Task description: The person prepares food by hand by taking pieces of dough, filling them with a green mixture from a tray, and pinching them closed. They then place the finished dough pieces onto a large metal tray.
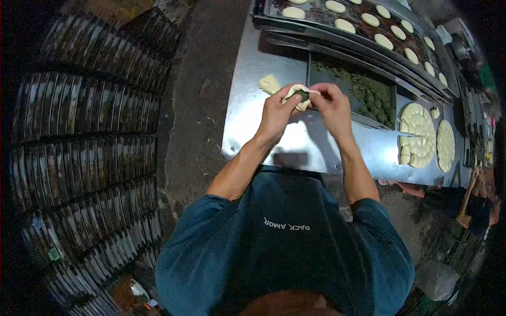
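Between my two hands is a piece of dough (298, 88) wrapped partway around a dark green filling (302, 95), which shows in the middle. My left hand (276, 113) is closed on the dough's left side, its thumb near the filling. With thumb and fingers my right hand (331, 105) pinches the dough's right edge. Just left of my left fingers, another pale dough piece (269, 84) lies on the metal table (245, 113). Beyond my right hand sits a tray of green filling (371, 89), part of it shaped into balls.
Baking trays (363, 20) with rows of pale oval dough pieces stand at the back of the table. Scored dough slabs (419, 134) lie at the right. Racks of stacked trays (87, 108) line the left across the floor (195, 105). Another person's arm (466, 203) shows far right.
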Demonstrator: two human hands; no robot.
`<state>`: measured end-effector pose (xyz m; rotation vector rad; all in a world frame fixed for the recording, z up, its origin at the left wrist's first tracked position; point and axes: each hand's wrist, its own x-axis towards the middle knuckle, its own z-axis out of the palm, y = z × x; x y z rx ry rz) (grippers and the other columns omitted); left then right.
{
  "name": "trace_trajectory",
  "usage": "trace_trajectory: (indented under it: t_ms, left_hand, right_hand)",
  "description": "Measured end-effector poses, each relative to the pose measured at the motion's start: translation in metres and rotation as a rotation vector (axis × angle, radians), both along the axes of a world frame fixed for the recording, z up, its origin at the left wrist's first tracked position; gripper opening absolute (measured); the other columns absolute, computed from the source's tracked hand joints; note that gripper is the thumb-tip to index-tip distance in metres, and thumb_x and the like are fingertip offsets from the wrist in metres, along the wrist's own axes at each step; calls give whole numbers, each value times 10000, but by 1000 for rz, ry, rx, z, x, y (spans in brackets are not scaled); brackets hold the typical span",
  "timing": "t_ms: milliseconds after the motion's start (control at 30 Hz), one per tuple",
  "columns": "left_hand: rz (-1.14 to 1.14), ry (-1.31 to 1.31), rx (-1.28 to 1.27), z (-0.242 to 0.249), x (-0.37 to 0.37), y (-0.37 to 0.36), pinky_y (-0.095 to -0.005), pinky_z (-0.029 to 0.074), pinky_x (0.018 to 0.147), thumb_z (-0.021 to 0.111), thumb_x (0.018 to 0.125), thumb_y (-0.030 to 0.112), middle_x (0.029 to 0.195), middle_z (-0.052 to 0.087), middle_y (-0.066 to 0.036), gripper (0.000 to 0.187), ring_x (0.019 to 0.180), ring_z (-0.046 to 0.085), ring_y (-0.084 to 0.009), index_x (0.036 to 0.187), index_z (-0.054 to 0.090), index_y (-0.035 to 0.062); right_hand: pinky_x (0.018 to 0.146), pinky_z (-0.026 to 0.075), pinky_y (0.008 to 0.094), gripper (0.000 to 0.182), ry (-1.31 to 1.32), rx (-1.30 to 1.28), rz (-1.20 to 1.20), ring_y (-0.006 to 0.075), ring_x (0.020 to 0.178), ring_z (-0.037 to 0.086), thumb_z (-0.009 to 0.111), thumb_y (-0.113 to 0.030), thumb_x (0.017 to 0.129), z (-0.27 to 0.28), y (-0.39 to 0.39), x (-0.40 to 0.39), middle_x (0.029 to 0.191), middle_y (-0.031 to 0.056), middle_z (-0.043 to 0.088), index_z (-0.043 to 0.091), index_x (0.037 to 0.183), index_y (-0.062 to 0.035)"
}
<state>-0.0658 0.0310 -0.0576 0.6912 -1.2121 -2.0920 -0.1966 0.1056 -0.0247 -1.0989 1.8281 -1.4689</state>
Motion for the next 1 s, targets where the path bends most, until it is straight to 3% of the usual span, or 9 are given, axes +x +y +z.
trace_trajectory:
  t_ms: [133,233,300,367,433,533,600,833,1000]
  left_hand:
    - [29,-22,-5,7,10,18,-282,515,784,437,948,103,1080,613,-106,474,1004,566,-128,1393,334,-24]
    - [33,40,-32,36,33,39,-291,509,773,448,945,110,1149,593,-124,506,1008,566,-140,1415,301,-4]
    - [-90,-293,-196,61,57,26,-323,504,774,461,935,117,1177,585,-159,421,1008,580,-193,1336,436,-8]
    - [286,-257,-1051,58,60,13,-352,499,801,468,930,135,1096,613,-166,303,973,603,-244,1165,586,-14]
    - [473,-181,-1199,62,47,0,-334,491,782,466,932,156,961,635,-155,259,862,615,-237,946,651,-25]
    - [263,6,-439,63,26,-3,-285,444,660,432,977,236,827,622,-91,367,721,554,-152,790,621,-17]
    - [256,-18,-363,63,18,-5,-282,437,634,422,985,275,770,611,-70,406,688,546,-138,775,623,-8]
    - [178,-299,-249,44,-5,-5,-254,413,512,309,999,453,653,561,-46,569,593,526,-121,755,599,28]
    - [87,-157,-91,53,-1,-2,-241,453,518,336,1002,411,816,595,-59,473,618,544,-108,922,590,19]
  right_hand:
    - [773,499,386,381,914,-126,49,326,936,573,627,48,720,-1,20,53,1100,148,566,615,1082,-73]
    - [757,503,380,366,957,-220,74,310,915,583,633,48,714,26,24,46,1071,133,583,628,1056,-82]
    - [687,514,341,297,892,-271,115,264,808,618,654,22,730,54,23,43,943,103,634,644,1012,-72]
    - [622,503,304,275,607,-240,250,225,731,622,674,-15,735,74,22,46,903,112,633,631,1003,-56]
    - [646,500,336,240,466,-72,219,270,778,607,666,-35,746,95,13,52,923,123,617,617,980,-51]
    - [659,498,373,235,466,-79,202,313,808,591,665,-64,755,93,-1,44,928,132,584,590,976,-49]
    - [563,475,313,211,677,-314,172,217,653,572,672,-54,766,76,-7,40,844,105,533,585,958,-43]
    - [648,520,354,222,913,-323,189,309,758,607,679,3,732,42,11,34,857,149,577,574,927,-12]
    - [591,463,228,143,109,38,139,80,706,565,695,-53,775,46,-2,4,863,63,609,613,875,8]
